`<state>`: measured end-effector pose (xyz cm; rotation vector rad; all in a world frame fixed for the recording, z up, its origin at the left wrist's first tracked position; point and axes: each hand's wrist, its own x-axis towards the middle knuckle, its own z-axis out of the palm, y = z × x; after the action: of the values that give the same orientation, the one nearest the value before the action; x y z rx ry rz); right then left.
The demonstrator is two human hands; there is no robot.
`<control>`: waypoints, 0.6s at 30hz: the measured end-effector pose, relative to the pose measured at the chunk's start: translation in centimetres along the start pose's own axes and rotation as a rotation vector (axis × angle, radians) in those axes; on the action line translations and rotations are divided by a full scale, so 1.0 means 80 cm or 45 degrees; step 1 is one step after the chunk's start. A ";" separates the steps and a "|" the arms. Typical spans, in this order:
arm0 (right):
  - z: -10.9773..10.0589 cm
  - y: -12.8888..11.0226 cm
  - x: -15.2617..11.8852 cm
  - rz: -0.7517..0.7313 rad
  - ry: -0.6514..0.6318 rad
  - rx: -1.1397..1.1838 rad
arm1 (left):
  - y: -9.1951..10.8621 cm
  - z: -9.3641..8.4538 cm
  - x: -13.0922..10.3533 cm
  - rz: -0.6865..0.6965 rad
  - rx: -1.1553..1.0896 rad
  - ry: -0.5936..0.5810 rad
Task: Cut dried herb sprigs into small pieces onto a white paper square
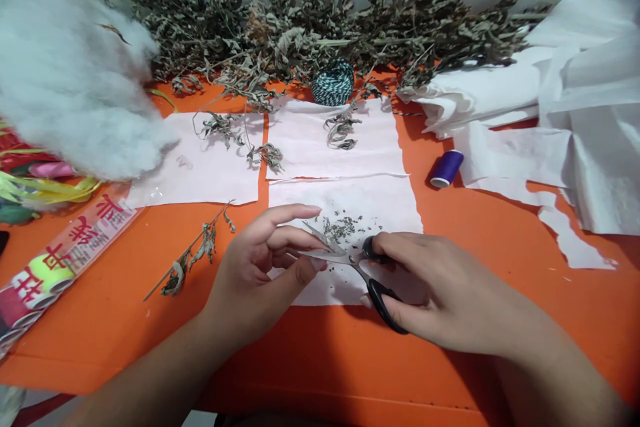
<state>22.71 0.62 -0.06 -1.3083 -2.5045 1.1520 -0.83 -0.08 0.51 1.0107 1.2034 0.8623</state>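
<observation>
- Step in hand, as judged: snipping dried leaf with the scissors (354, 259) over the near middle white sheet (395, 207), towards the front edge of the orange table (465, 220).
- Right hand (425, 287): thumb and fingers wrapped about the black handle loops, firm hold on the scissors. Blades part-way open, tips pointing left.
- Left hand (267, 267): fingers curled and loosely parted around the blades, thumb beneath. Cannot tell whether a leaf scrap is pinched there; fingertips and blades hide it.
- Leaf crumbs (343, 227): scattered on the sheet's middle, densest just beyond the blades; a few specks lie nearer its front edge.
- Caution: left fingertips sit very close to both blades. Best practice: pinch material well back from the cutting line and confirm thumb clearance before each closure.
- Short bites near the pivot should give better control than cuts at the tips; dry leaf probably shatters and scatters.
- Keep blades low, above the sheet's centre. Crumbs falling past its front edge would land on the table.
- Leafy sprig (195, 250): on the table left of the left hand, within easy reach. Heap of dried stems (320, 33) lies along the table's far edge.
- Purple thread spool (447, 169): on its side beyond the sheet's far right corner, well apart from the blades.
</observation>
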 end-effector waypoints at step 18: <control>-0.002 0.003 -0.005 -0.016 -0.079 0.053 | -0.005 0.000 0.002 0.004 -0.011 -0.036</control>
<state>23.19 0.51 0.00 -1.2637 -2.5130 1.2543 -0.82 -0.05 0.04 1.0150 1.1736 0.8520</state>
